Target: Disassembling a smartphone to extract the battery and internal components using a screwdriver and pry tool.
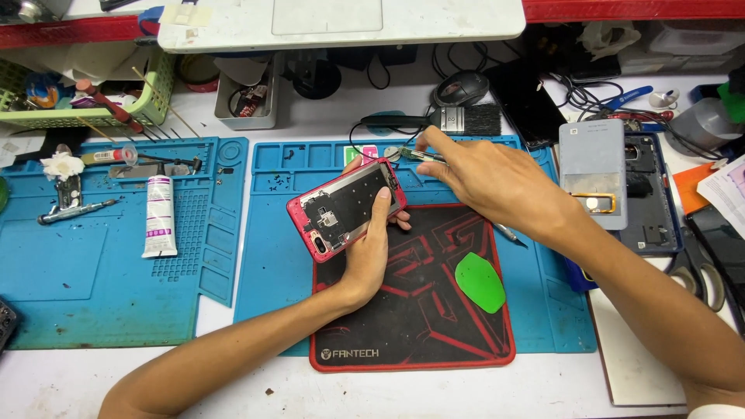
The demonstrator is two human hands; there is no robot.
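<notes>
nearest the camera, the white tabletop (466, 392) carried a black and red mouse pad (419, 310) with a green opening pick (479, 281) lying on it. above the pad's upper left corner, the left hand (369, 248) was closed around a red phone (345, 206) with its back removed, tilted, the thumb across its right edge. the right hand (489, 182) pinched tweezers (419, 154) just past the phone's top right corner, its grip closed on them. 2 blue silicone mats (85, 271) lay beneath, a white glue tube (159, 216) on the left 1.
</notes>
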